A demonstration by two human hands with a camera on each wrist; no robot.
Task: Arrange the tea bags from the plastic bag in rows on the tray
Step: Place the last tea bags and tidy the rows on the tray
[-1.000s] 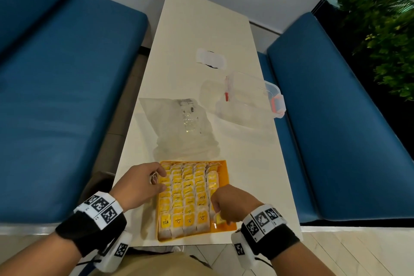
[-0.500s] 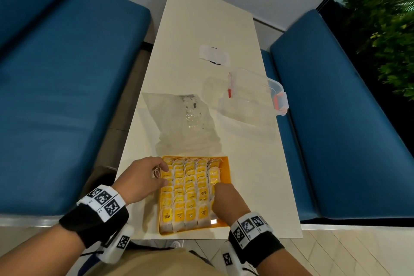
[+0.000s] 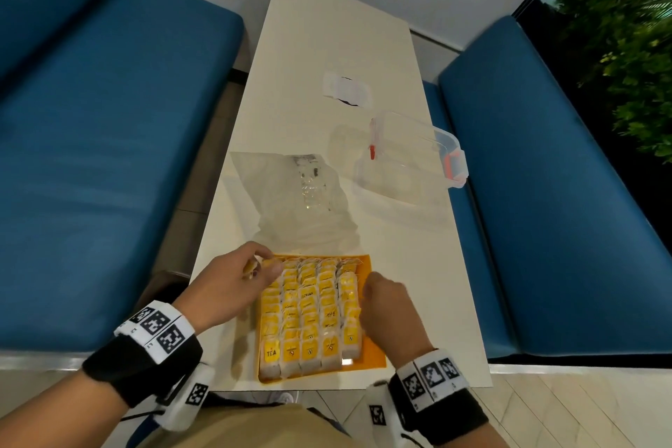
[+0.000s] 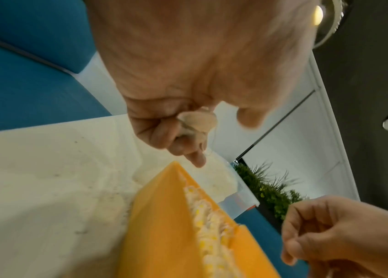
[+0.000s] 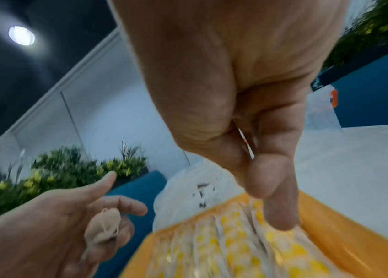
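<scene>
An orange tray (image 3: 374,353) at the table's near edge holds several rows of yellow-tagged tea bags (image 3: 309,313). My left hand (image 3: 263,262) hovers at the tray's far left corner, its curled fingers holding one beige tea bag (image 4: 197,120), also seen in the right wrist view as the tea bag (image 5: 104,223). My right hand (image 3: 367,287) is above the tray's right column with fingers curled and nothing plainly in it. One of its fingertips (image 5: 281,216) reaches down to the bags. The clear plastic bag (image 3: 298,200) lies flat just beyond the tray.
A clear lidded container (image 3: 411,156) with red clips stands right of the bag, near the table's right edge. A small white object (image 3: 347,87) lies farther back. Blue benches (image 3: 109,156) flank the narrow table; plants (image 3: 632,58) stand at the far right.
My right hand has moved from the tray's near right corner toward the middle of its right side. The left hand stays at the far left corner, still holding its tea bag.
</scene>
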